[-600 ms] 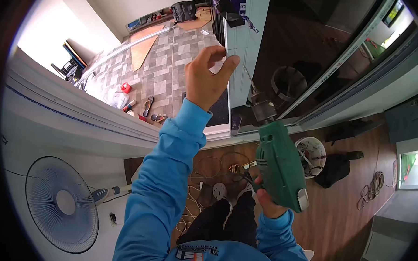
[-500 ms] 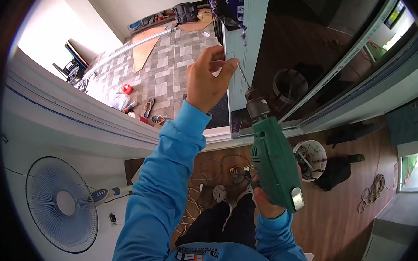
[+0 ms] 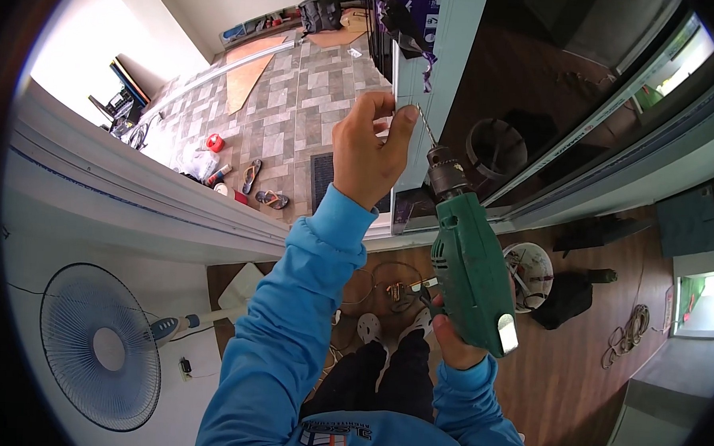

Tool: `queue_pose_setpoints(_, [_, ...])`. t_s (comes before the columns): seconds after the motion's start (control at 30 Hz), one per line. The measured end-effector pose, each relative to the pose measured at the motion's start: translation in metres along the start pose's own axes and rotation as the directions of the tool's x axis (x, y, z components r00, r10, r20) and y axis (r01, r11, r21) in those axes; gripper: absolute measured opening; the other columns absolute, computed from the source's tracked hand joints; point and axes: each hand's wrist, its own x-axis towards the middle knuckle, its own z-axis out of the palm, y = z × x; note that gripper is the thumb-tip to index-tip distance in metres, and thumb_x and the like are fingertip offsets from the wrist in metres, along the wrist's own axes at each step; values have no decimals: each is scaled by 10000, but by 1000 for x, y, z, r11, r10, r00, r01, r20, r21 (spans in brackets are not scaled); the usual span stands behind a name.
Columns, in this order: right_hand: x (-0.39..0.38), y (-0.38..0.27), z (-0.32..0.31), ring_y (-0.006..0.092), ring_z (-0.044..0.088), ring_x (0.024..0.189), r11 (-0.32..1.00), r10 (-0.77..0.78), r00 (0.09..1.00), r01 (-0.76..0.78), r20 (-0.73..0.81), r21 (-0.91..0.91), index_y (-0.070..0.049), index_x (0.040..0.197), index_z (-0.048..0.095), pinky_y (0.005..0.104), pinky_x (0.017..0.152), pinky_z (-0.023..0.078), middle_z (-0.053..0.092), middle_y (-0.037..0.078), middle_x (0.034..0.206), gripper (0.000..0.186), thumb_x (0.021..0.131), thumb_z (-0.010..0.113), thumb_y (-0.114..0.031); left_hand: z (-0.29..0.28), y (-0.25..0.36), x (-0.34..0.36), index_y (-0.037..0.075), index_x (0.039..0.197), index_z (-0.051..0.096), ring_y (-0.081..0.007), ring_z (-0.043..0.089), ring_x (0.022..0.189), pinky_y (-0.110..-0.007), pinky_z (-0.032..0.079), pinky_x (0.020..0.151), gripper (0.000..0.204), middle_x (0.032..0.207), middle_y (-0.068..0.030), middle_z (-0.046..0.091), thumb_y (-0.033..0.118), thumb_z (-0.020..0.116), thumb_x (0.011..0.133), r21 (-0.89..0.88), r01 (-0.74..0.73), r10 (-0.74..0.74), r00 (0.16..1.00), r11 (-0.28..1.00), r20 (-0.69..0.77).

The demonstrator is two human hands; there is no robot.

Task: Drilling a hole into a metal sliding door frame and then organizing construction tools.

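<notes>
I hold a green corded drill (image 3: 470, 268) in my right hand (image 3: 455, 343), closed round its handle. Its silver bit (image 3: 427, 124) points up at the pale edge of the door frame (image 3: 435, 75), with the tip beside my left thumb. My left hand (image 3: 370, 148) has its fingers curled at that edge, pinched on it; the fingertips are partly hidden. Whether the bit touches the frame, I cannot tell. Purple film (image 3: 417, 30) hangs from the frame above. Dark glass (image 3: 538, 79) lies to the right.
A standing fan (image 3: 97, 347) is at lower left. A bucket (image 3: 534, 274) of items, a black bag (image 3: 564, 304) and coiled cable (image 3: 631, 335) lie on the wooden floor. Loose cords lie near my feet. Beyond the threshold (image 3: 376, 240) are sandals (image 3: 270, 197) and boards (image 3: 248, 75) on tiles.
The drill has shifted up and left relative to the frame, its bit closer beside my left thumb. My left hand stays at the edge; the view has shifted slightly.
</notes>
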Motion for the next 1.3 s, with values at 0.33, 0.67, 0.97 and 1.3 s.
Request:
queue_pose_setpoints(0.33, [10, -4, 18, 242, 613, 1035, 987, -145, 988, 148, 52, -60, -36, 1357, 389, 360, 840, 522, 562, 156, 1246, 576, 824, 608, -24, -7, -6, 9, -20, 852, 627, -141, 643, 680, -275, 531, 662, 256, 755, -95, 684, 213, 731, 849, 5, 50, -50, 997, 999, 56])
queue_pose_setpoints(0.67, [8, -5, 26, 266, 617, 1040, 982, -43, 998, 50, -44, 181, -128, 1412, 355, 381, 807, 547, 546, 126, 1286, 575, 896, 605, -169, -13, 3, 12, -35, 792, 580, -70, 590, 664, -238, 482, 609, 304, 696, -75, 661, 221, 726, 866, 79, 51, -58, 994, 996, 88])
queue_pose_setpoints(0.97, [6, -5, 26, 246, 592, 1153, 974, 84, 996, -77, -24, 214, -9, 1406, 325, 365, 964, 487, 564, 197, 1284, 603, 908, 608, -197, -15, 4, 16, -27, 779, 590, -96, 623, 660, -247, 491, 615, 327, 671, -92, 658, 253, 743, 851, 100, 1, -12, 995, 995, 102])
queue_pose_setpoints(1.3, [17, -55, 26, 303, 648, 1060, 989, -149, 989, 149, 1, -4, 40, 1396, 349, 350, 843, 554, 585, 262, 1224, 696, 830, 698, -162, -1, -2, 9, 43, 806, 584, -210, 623, 597, -324, 487, 581, 367, 700, -83, 649, 339, 796, 762, 96, 94, -98, 994, 991, 45])
